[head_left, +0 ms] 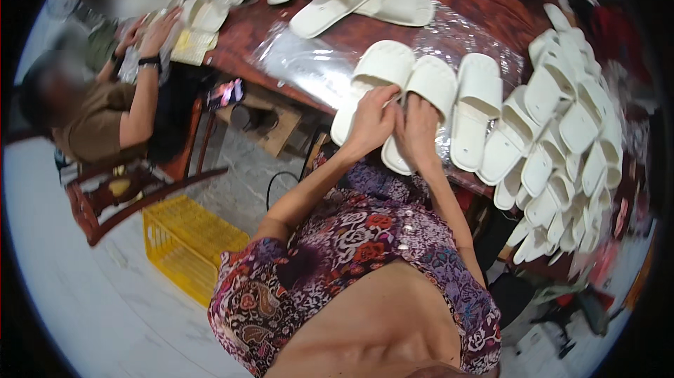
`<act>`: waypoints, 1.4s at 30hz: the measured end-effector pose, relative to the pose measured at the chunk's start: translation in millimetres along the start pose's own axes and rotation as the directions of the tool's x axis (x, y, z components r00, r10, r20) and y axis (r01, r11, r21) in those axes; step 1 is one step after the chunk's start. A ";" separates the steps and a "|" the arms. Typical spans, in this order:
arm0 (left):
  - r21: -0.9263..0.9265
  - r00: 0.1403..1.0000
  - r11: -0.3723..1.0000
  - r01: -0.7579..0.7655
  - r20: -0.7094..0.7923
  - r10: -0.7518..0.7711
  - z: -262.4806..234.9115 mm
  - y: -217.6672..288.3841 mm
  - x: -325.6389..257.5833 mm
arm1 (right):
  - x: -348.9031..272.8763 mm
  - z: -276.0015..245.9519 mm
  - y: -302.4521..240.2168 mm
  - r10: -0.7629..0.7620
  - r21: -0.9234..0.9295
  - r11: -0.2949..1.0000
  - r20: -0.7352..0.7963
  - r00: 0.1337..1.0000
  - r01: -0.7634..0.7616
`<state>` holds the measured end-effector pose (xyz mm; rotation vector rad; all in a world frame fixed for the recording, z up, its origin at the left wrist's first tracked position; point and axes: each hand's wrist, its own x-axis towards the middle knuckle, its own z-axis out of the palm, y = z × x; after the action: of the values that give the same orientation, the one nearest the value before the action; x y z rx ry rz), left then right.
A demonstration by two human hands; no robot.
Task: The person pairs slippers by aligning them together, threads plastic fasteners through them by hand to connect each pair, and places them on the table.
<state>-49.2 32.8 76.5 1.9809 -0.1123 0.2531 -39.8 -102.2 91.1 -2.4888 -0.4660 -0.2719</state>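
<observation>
Two white slippers lie side by side at the table's near edge, under my hands. My left hand is closed at the inner edge of the left slipper, its fingertips by the strap opening. Into the strap opening of the right slipper reach the fingers of my right hand, gripping it; the strap hides the fingertips. Both hands meet near the gap between the slippers. Just right of them lies another white slipper pair, apart from my hands.
Clear plastic bags lie on the reddish-brown table. White slippers pile up at the right and far side. Across at the left, a person handles plastic. A yellow crate stands on the floor beside a wooden chair.
</observation>
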 end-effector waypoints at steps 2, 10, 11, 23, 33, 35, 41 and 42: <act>-0.054 0.999 0.998 0.021 0.032 -0.020 4.3 6.7 -2.4 | -0.2 -3.7 0.4 0.052 -0.004 0.999 0.007 0.999 -0.052; -0.200 0.998 0.978 0.060 0.006 -0.060 11.3 4.2 -14.9 | -8.2 8.7 5.1 0.063 -0.014 0.998 -0.067 0.996 -0.064; -0.192 0.997 0.978 0.078 0.005 -0.079 9.5 6.3 -15.2 | -8.8 9.2 5.1 0.071 -0.014 0.997 -0.078 0.994 -0.072; -0.369 0.998 0.928 0.055 0.048 -0.039 11.8 12.2 -16.8 | -4.7 4.6 3.8 0.080 0.085 0.995 -0.330 0.941 -0.055; -0.202 0.998 0.977 -0.069 -0.010 0.068 8.3 70.5 -29.9 | -10.4 -16.5 -7.6 0.065 0.252 0.966 -0.468 0.881 0.063; -0.180 0.996 0.979 -0.095 -0.013 0.094 11.0 80.7 -31.2 | -9.6 -26.9 -11.5 0.088 0.300 0.951 -0.495 0.864 0.076; -0.115 0.985 0.980 -0.164 0.043 0.169 12.1 97.0 -36.2 | -13.9 -43.5 -14.6 0.155 0.383 0.920 -0.537 0.829 0.076; -0.158 0.987 0.975 -0.153 0.021 0.159 13.5 100.6 -37.7 | -14.4 -46.0 -15.3 0.162 0.382 0.921 -0.543 0.824 0.071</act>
<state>-103.6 -22.3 152.2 1.8229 -0.3015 0.3036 -63.0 -121.1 131.9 -1.8996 -0.1779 -0.7946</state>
